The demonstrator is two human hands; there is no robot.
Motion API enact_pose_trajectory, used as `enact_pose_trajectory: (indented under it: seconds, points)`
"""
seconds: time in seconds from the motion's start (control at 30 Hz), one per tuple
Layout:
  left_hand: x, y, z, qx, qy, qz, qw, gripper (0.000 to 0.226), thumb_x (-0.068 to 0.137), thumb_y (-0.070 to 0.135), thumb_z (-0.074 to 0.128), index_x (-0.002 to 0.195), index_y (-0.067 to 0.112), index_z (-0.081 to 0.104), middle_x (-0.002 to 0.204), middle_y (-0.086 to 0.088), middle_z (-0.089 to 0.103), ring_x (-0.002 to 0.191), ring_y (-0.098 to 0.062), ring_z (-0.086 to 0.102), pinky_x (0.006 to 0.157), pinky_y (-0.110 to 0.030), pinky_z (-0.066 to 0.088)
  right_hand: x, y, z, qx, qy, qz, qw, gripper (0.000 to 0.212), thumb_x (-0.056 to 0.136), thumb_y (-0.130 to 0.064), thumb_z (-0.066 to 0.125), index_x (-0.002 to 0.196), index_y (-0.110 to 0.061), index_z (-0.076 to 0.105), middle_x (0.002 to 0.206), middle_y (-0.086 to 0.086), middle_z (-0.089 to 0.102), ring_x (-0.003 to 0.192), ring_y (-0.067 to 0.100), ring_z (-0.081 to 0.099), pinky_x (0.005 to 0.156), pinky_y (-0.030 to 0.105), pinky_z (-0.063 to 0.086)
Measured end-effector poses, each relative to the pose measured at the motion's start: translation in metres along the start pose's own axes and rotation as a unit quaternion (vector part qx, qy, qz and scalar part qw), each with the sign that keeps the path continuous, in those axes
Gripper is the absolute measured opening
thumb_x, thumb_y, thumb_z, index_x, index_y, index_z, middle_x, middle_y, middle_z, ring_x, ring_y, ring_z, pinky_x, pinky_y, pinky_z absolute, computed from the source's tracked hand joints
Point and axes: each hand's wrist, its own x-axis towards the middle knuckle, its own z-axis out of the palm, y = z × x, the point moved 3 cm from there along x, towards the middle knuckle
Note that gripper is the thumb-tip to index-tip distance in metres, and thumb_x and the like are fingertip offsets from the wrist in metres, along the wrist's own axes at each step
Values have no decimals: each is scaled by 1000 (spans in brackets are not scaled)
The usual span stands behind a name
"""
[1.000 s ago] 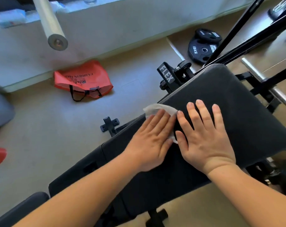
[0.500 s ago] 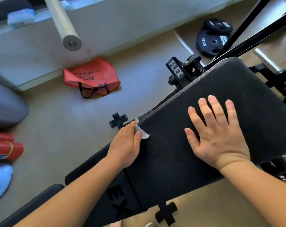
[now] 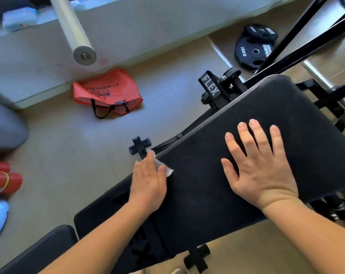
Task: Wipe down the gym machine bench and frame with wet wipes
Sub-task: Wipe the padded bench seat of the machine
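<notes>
Bench pad (image 3: pixel 217 175) edge being wiped: wet wipe (image 3: pixel 163 168) pressed under flat left hand (image 3: pixel 148 184) at 9 o'clock (right hand (image 3: pixel 260 167) spread, bracing); frame (image 3: pixel 217 89) judged next.

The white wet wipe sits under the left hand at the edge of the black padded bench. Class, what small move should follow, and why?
Probably sweep the left hand with the white wet wipe back across the black padded bench toward the right hand. The wipe sits at the pad's far left edge, so that stroke looks spent, while the right hand lies flat, bracing the pad.
</notes>
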Motion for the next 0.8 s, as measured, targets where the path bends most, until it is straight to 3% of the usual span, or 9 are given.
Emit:
enact_pose_trajectory:
  seconds: [0.17,0.23,0.33,0.43,0.53,0.57,0.63,0.7,0.8]
  points:
    - [23,119,10,14,65,107,992,72,104,50,12,161,13,-11,165,-4,9,151,-21,-1,127,-43,-7,-1,-2,0,-3,-14,-1,1000,63,103,-47,35,155,-12,40,162,22,30,154,43,19,121,68,14]
    - [20,105,11,57,38,146,987,73,102,53,4,159,14,-22,169,-3,-9,154,-16,-16,127,-41,-11,-1,0,1,-5,-22,-2,1000,63,103,-47,34,156,-12,40,162,22,29,154,43,18,121,67,14]
    - [-16,51,17,112,-21,154,981,70,103,52,0,152,16,-35,160,-1,-42,148,-14,-37,126,-40,-14,-1,1,0,-9,-26,-4,1000,64,103,-49,33,156,-13,39,162,21,29,154,43,18,122,67,13]
    - [-50,30,25,81,-72,122,987,70,106,52,7,150,21,-37,155,4,-50,145,-11,-42,127,-38,-12,0,2,0,-2,-25,-6,1000,65,102,-51,33,155,-13,40,161,21,30,154,43,19,122,66,12]
    - [-49,46,17,2,-41,168,985,64,109,46,20,161,23,-10,167,7,-25,152,-5,-25,125,-26,-6,-1,-1,-4,19,-30,-2,999,65,102,-52,33,154,-14,42,161,19,31,153,42,20,122,65,13]
    - [-44,52,7,-31,-3,173,984,59,110,39,30,163,21,12,171,8,-5,156,-5,-9,124,-21,3,-1,-2,-5,31,-28,1,999,64,102,-51,33,153,-14,44,161,18,32,153,41,21,122,65,13]
    - [-33,58,-12,-71,73,151,983,41,106,17,51,147,17,54,160,9,39,148,-10,33,118,-22,29,-2,0,-7,66,-13,8,998,59,103,-47,36,150,-14,50,159,17,37,153,39,25,123,64,14]
    - [-27,59,-21,-73,85,140,984,44,98,5,61,140,17,59,146,6,48,130,-17,49,108,-32,45,-9,-1,-12,140,20,23,990,48,102,-37,45,139,-10,61,153,18,44,151,38,31,123,63,16]
    - [-16,61,-24,-38,25,132,990,50,97,7,61,141,28,54,136,7,42,120,-19,53,102,-34,49,-31,-27,-22,260,15,51,964,31,96,-24,63,120,-7,72,144,16,51,145,36,40,124,59,20]
